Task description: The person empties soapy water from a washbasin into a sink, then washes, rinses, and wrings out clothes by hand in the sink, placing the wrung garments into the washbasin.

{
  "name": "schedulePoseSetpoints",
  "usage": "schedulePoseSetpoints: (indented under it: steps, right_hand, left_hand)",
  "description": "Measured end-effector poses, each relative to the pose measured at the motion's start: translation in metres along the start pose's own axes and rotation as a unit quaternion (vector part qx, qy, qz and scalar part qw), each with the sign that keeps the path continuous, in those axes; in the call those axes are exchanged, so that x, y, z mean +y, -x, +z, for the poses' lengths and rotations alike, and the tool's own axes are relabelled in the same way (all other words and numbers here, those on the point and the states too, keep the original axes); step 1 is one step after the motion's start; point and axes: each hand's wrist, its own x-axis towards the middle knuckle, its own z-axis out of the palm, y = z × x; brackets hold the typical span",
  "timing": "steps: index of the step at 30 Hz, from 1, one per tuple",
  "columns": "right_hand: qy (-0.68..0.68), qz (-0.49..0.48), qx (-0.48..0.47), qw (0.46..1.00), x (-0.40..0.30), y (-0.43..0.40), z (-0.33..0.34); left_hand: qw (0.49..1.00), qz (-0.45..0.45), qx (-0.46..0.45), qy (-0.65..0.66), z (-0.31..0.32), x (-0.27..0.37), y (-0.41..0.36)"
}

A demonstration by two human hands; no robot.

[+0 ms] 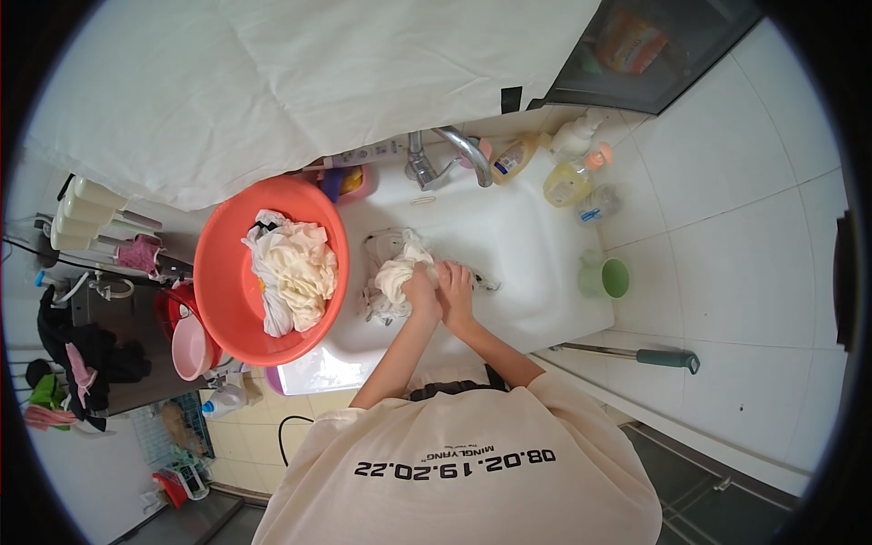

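Both hands are close together over the basin of a white sink (538,300). My left hand (422,291) grips a bunched cream cloth (394,279). Beside it, my right hand (455,289) has its fingers curled over the right end of the same bundle, though the cloth is mostly hidden there. Under the bundle lies a wet white fabric with dark marks (385,244) on the basin floor. A bit of dark-patterned fabric (487,281) shows right of my right hand. To the left, an orange-red plastic basin (225,313) holds crumpled white and cream laundry (296,272).
A chrome faucet (470,153) arches over the sink's back. Soap bottles, including a yellow pump bottle (569,182), stand at the back right corner. A green cup (615,278) is on the right rim. A pink bowl (191,347) sits beside the orange-red basin. White fabric (272,82) hangs ahead.
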Motion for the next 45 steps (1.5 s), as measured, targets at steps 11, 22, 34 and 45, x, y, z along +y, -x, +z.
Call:
schedulePoseSetpoints:
  steps: [11,22,34,45]
  right_hand:
    - [-0.168,0.127,-0.155,0.965,-0.005,-0.015,-0.002]
    - [-0.473,0.292,-0.397,0.730,0.003,-0.020,-0.016]
    - [-0.758,0.455,-0.222,0.412,0.027,-0.015,0.016]
    - [-0.723,0.466,-0.165,0.483,0.014,-0.063,0.034]
  left_hand:
    - [0.921,0.267,-0.102,-0.263,-0.016,0.008,-0.006]
    - [0.897,0.174,-0.224,-0.339,-0.030,0.023,-0.015]
    - [0.943,-0.036,-0.252,-0.216,-0.022,0.032,-0.026]
    - [0.846,-0.424,-0.294,0.132,-0.051,0.030,-0.026]
